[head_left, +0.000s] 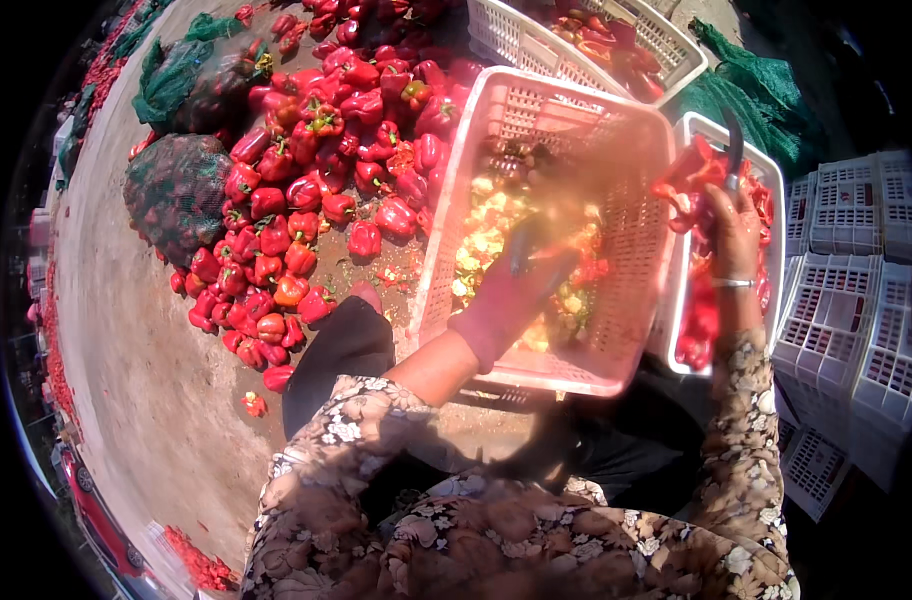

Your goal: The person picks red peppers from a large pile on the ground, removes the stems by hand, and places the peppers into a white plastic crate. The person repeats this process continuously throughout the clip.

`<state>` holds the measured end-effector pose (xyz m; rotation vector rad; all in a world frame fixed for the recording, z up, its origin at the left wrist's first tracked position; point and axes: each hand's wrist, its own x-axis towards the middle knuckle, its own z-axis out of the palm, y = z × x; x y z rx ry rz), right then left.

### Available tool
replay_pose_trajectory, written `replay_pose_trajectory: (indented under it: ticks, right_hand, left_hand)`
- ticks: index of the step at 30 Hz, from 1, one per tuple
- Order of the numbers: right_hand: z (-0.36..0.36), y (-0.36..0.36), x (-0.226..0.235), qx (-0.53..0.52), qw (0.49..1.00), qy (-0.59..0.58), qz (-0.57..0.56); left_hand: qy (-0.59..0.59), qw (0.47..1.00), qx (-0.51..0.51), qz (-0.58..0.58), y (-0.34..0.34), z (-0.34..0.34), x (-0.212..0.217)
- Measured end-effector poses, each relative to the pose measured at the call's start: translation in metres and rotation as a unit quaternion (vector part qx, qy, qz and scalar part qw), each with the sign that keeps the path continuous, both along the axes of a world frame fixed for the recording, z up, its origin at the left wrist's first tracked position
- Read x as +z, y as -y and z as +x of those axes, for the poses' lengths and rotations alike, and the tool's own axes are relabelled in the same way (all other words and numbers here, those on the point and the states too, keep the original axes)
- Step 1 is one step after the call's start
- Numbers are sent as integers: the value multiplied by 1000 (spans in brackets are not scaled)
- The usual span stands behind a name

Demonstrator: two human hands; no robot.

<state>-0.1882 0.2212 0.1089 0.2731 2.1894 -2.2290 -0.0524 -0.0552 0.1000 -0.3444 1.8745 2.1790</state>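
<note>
My left hand (511, 290), in a pink glove with dark fingertips, reaches into a pink slatted crate (444, 230). Below it in the crate lie pale and green pepper cores (486, 235). Blur and glare hide whether its fingers hold anything. Closed around a knife (734, 140) with a curved dark blade pointing up, my bare right hand (734, 225) is over a white crate (675, 335). A cut red bell pepper (688, 190) hangs open beside its fingers. More red pepper pieces (698, 325) fill that white crate.
A large heap of red bell peppers (306, 190) spreads over the ground at left, beside full green mesh sacks (179, 190). Another white crate (536, 45) with pepper pieces stands beyond. Stacked white crates (841, 300) and green netting (761, 95) are at right.
</note>
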Motion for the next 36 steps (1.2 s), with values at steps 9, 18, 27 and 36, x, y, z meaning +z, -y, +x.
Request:
replay_pose_trajectory:
  ticks: [9, 18, 27, 36]
  right_hand:
    - [-139, -131, -76, -142, 963, -22, 226]
    - [56, 107, 3, 94, 977, 154, 112]
    - [80, 145, -26, 88, 969, 169, 156]
    - [92, 146, -19, 102, 955, 245, 136]
  left_hand:
    - [-92, 991, 48, -81, 103, -5, -7]
    - [110, 948, 181, -236, 262, -44, -141]
    - [140, 870, 5, -473, 158, -128, -261]
    - [139, 891, 195, -385, 152, -138, -307]
